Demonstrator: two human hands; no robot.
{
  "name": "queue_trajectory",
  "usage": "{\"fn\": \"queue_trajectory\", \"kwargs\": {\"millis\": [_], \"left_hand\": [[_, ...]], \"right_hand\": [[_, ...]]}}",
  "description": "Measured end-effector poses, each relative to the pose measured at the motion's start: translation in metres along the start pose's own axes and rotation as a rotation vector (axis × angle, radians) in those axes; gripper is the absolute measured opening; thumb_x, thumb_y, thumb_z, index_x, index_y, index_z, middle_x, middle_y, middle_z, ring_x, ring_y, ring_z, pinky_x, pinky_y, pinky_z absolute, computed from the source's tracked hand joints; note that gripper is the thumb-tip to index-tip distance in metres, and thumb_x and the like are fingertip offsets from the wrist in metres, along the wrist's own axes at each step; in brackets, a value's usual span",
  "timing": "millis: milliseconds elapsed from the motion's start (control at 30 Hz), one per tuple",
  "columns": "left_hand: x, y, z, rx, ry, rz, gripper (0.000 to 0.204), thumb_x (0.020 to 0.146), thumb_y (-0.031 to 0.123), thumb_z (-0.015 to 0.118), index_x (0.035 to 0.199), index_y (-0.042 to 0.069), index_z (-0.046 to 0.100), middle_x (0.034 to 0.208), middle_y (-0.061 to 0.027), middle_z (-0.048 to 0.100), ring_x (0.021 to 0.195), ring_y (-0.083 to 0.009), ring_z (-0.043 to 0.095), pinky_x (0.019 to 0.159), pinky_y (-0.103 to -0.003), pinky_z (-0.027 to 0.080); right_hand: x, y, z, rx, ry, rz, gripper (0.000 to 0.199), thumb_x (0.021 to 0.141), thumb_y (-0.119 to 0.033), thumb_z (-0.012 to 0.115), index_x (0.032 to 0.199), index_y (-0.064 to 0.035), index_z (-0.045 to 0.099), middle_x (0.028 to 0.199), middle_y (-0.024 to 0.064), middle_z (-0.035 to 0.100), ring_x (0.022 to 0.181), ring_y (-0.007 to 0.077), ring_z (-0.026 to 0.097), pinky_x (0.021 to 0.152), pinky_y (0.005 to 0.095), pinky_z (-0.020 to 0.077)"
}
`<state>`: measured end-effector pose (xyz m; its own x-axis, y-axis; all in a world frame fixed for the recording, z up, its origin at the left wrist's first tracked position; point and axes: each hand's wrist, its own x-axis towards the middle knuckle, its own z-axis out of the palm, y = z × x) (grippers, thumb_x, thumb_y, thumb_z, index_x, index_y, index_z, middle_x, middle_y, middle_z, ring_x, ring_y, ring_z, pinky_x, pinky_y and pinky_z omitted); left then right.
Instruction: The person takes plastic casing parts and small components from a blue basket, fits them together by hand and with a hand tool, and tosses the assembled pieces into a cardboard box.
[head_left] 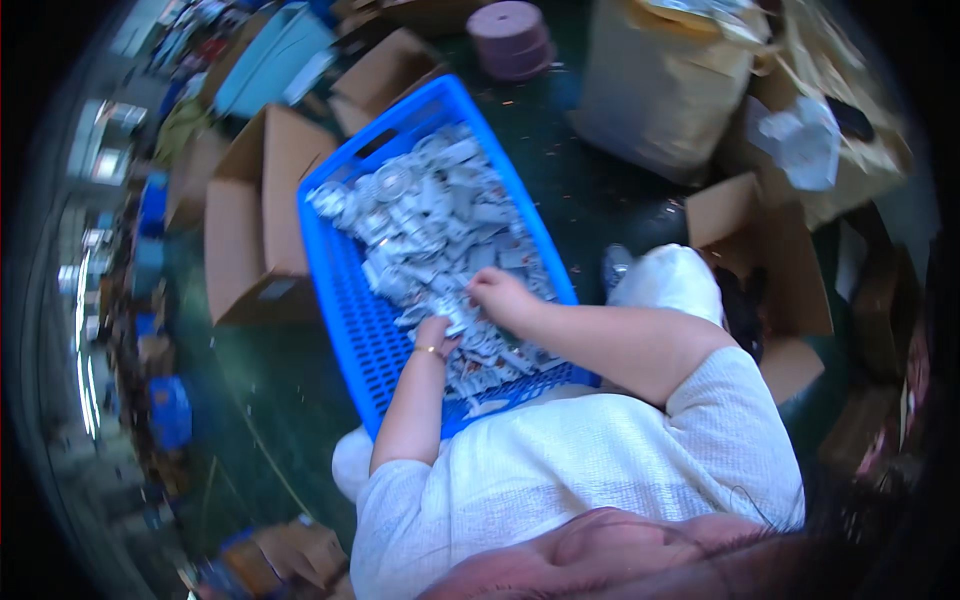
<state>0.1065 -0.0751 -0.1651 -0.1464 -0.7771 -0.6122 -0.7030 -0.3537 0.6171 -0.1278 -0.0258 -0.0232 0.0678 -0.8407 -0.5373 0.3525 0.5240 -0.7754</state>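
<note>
A blue slatted plastic basket (374, 345) sits in front of me, heaped with small white and grey pieces (430, 205) whose exact kind I cannot make out. Over the near part of the heap, my left hand (436, 334), with a thin gold-coloured bracelet at its wrist, is closed around a small white piece (455, 322). Just right of it and slightly farther off, my right hand (497, 296) has its fingers pinched together above the pieces. Whatever is between those fingertips is hidden.
Left of the basket stands an open cardboard box (255, 215), with another cardboard box (390, 75) beyond its far end. A purple roll (510, 40) and a large tan sack (665, 90) stand far right. Another open box (775, 245) is beside my right knee.
</note>
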Motion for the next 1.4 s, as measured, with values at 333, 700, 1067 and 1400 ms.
{"fn": "queue_trajectory", "kwargs": {"millis": [333,700,1067,1400], "left_hand": [[-0.116,0.108,0.017,-0.668,0.312,0.413,0.023,0.078,0.002,0.045,0.101,0.000,0.047,0.090,-0.0096,0.058,0.077,-0.0156,0.057,0.065,-0.029,0.048],[-0.162,0.150,0.020,-0.395,0.360,0.320,0.027,0.077,0.007,0.045,0.103,0.000,0.044,0.085,-0.0126,0.059,0.076,-0.0216,0.060,0.065,-0.032,0.047],[-0.157,0.142,0.029,-0.217,0.456,0.494,0.026,0.082,0.005,0.043,0.107,-0.002,0.039,0.084,-0.0168,0.057,0.058,-0.0203,0.060,0.045,-0.029,0.050],[-0.158,0.140,0.028,-0.149,0.507,0.519,0.026,0.083,0.006,0.043,0.106,-0.003,0.039,0.087,-0.0209,0.057,0.070,-0.0279,0.060,0.055,-0.033,0.049]], "right_hand": [[-0.032,-0.001,-0.004,-0.907,-0.169,-0.534,0.018,0.080,-0.017,0.050,0.090,-0.0026,0.050,0.080,0.0162,0.058,0.075,0.0328,0.057,0.065,0.0402,0.0446],[-0.041,-0.006,-0.005,-0.891,-0.127,-0.615,0.015,0.079,-0.015,0.050,0.084,-0.0014,0.049,0.080,0.0182,0.057,0.075,0.0351,0.056,0.064,0.0420,0.0440],[-0.040,-0.002,-0.005,-0.862,-0.117,-0.592,0.015,0.080,-0.015,0.051,0.087,-0.0024,0.048,0.078,0.0186,0.056,0.075,0.0353,0.055,0.063,0.0409,0.0432],[-0.036,-0.004,-0.002,-0.860,-0.136,-0.621,0.015,0.081,-0.015,0.048,0.085,-0.0010,0.049,0.079,0.0193,0.057,0.075,0.0371,0.055,0.064,0.0433,0.0430]]}}
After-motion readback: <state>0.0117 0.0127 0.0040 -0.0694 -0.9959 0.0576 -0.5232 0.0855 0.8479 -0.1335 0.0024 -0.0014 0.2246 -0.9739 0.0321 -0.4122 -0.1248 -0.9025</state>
